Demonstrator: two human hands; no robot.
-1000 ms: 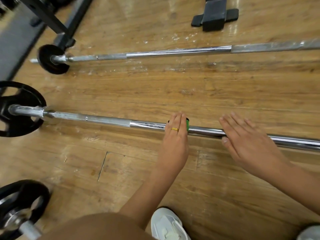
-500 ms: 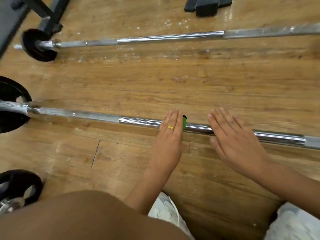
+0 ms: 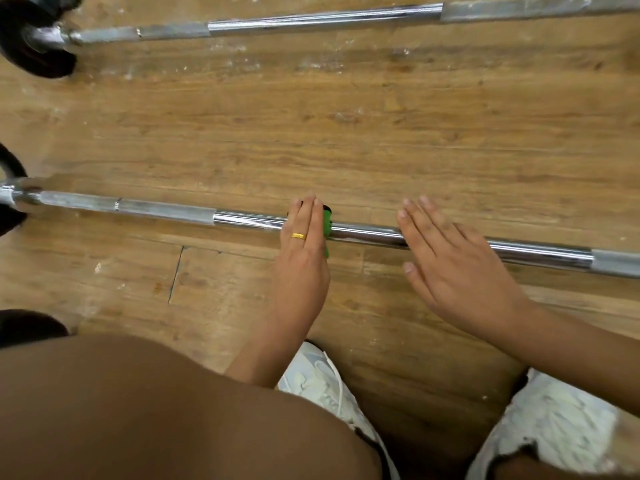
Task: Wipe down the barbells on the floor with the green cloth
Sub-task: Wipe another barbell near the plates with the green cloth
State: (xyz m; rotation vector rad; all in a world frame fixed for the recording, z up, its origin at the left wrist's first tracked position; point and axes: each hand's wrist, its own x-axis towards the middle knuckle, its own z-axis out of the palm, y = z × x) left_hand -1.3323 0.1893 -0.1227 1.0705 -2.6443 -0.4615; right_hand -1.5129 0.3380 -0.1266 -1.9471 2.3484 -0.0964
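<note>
Steel first: long chromed barbell shaft [image 3: 367,233] lying flat on worn wooden plank floor [image 3: 346,133], running from nine o'clock toward three o'clock across the middle of the head view, dull knurled stretches at either end of the bright smooth section; black weight plate [image 3: 8,199] only partly visible at the nine o'clock edge; looks heavy and rigid, unlikely to lift or flex under a wipe, though liable to roll on its plates if pushed sideways, judging by the round ends. Second chromed barbell [image 3: 311,20] parallel at twelve o'clock, well apart, black plate [image 3: 34,39] at its eleven o'clock end, pale dusty smears on the boards beside it.

Small bright green cloth [image 3: 326,226] draped over the near bar at centre, mostly hidden, only a strip showing at the three o'clock side of the left hand [image 3: 303,251]; soft, thin and light by the look of it, likely to bunch or slip on polished chrome unless pressed firmly. Left hand with gold ring, fingers straight and together, laid flat across cloth and bar, pressing down rather than wrapped around. Right hand [image 3: 450,258] just beside at three o'clock, fingers extended and slightly spread, palm down on the shaft, gripping nothing, probably steadying against roll.

Best hold, as a judgement: cloth folded round the shaft under a curled palm; smooth section easy to slide along, knurling apt to snag fibres and need harder rubbing.

White shoes [image 3: 322,386] at six o'clock.
</note>
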